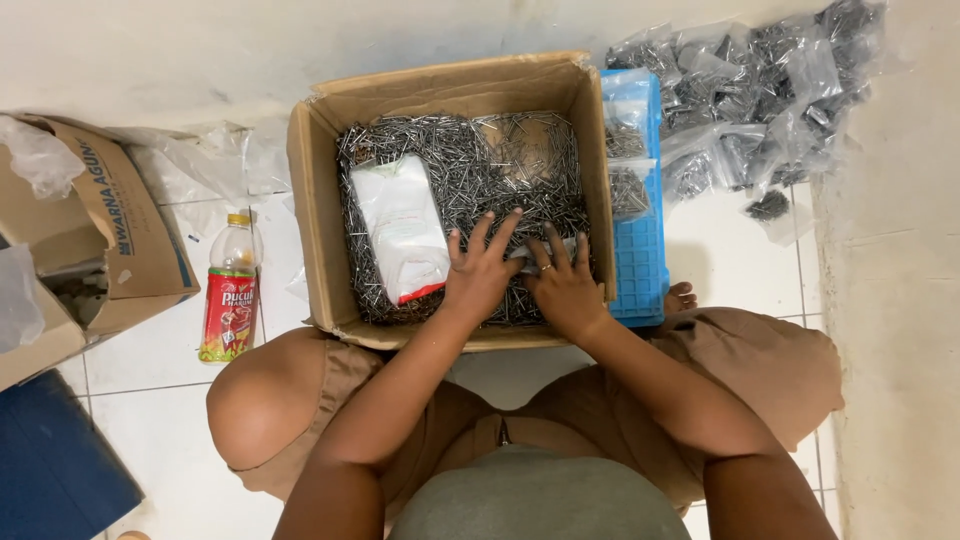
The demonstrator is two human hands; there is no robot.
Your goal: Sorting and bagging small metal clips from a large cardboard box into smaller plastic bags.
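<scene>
Far to the left of the fingers, an open cardboard box (110, 240) with plastic inside lies tipped on the tiled floor (150, 400), and a drink bottle (231, 290) with a red label lies closer in, out of the way but within reach. The big box (320, 190) sits between the person's knees, so both hands can drop straight into it. It is filled with loose steel nails (480, 160). A white packet (402, 228) lies on the nails just left of the fingers.

The left hand (482, 275) has its fingers spread wide, pressed flat on the nails, as if raking them together. Touching it, the right hand (565, 290) also lies spread, and a bit of clear plastic shows between the two; whether either hand grips it, I cannot tell.

Right of the fingers, a blue crate (640, 270) stands against the box wall with bagged nails in it. Beyond it, up right, a heap of filled bags (760, 90) rests by the wall.
</scene>
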